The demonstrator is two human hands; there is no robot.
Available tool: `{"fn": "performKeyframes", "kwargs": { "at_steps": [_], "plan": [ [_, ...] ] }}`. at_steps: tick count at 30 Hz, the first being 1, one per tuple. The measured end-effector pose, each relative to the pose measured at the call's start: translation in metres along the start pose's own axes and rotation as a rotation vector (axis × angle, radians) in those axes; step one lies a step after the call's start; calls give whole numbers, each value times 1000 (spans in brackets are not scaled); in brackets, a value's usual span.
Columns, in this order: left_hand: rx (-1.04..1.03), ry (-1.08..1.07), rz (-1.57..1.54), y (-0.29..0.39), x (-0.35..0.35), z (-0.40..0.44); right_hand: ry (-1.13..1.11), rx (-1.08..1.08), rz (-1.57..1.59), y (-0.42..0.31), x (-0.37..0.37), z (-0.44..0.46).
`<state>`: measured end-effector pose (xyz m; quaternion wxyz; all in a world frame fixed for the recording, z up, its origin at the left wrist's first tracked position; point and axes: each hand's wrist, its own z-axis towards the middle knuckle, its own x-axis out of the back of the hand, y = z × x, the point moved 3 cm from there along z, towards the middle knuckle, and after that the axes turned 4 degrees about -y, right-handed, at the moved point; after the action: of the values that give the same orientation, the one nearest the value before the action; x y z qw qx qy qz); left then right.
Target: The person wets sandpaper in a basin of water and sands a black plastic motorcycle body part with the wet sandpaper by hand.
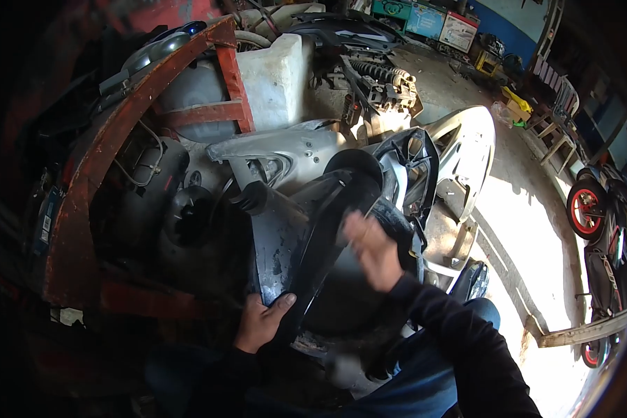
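A dark, scuffed motorcycle body panel [275,240] stands tilted in front of me, its surface patchy and worn. My left hand [261,324] is closed on the lower left edge of this panel, thumb on the outer face. Over the panel's right side is my right hand [374,252], blurred by motion. Its fingers point up and to the left, and whether they touch the panel or hold anything cannot be made out. Behind the panel lies a grey plastic body part [292,157] with a curved cutout.
A rusty red metal frame [83,188] curves along the left. A pale fairing [467,150] and a coil spring [376,71] are beyond the panel. Farther right are a motorcycle with a red-rimmed wheel [586,209], a wooden beam [585,336] and a plastic chair [561,104].
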<state>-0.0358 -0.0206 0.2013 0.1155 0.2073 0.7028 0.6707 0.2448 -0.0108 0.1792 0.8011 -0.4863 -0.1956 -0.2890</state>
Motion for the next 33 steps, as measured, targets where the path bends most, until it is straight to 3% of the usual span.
{"fn": "performKeyframes", "kwargs": {
  "at_steps": [2, 4, 6, 7, 10, 12, 13, 14, 17, 18, 20, 23, 26, 33],
  "plan": [
    [68, -71, 13, -2, 3, 1, 115, -145, -63, 30, 18, 20],
    [19, -45, 29, -1, 3, 2, 113, -146, 304, -18, -1, 1],
    [-20, -12, 36, -10, 1, 0, -287, 139, -39, -76, -2, -19],
    [1, 10, 34, -19, 1, 0, -183, 83, 74, -50, -8, -10],
    [54, -30, 40, -21, 8, -5, 85, -115, -29, 22, 18, 30],
    [76, -89, 48, -23, 7, -3, 53, -128, 21, 6, 4, 6],
    [39, -38, 26, -31, 8, -4, -55, 121, -94, -26, -6, -9],
    [5, 18, 1, -35, 9, -5, -237, 235, -111, -56, -6, -19],
    [75, 23, -23, -37, 11, -6, 12, 2, -73, 4, 6, -1],
    [76, 24, -25, -39, 11, -7, 66, -244, -25, 39, 11, 9],
    [94, 33, 167, -44, 15, -9, 70, -319, 53, 49, 20, 11],
    [147, 89, 150, -44, 20, -8, 96, -235, 152, 29, 21, 7],
    [165, 69, 72, -50, 19, -7, 97, -330, 304, 34, 25, 8],
    [185, 73, 109, -63, 19, -8, 176, -272, 255, 20, 32, 11]
  ]
}}
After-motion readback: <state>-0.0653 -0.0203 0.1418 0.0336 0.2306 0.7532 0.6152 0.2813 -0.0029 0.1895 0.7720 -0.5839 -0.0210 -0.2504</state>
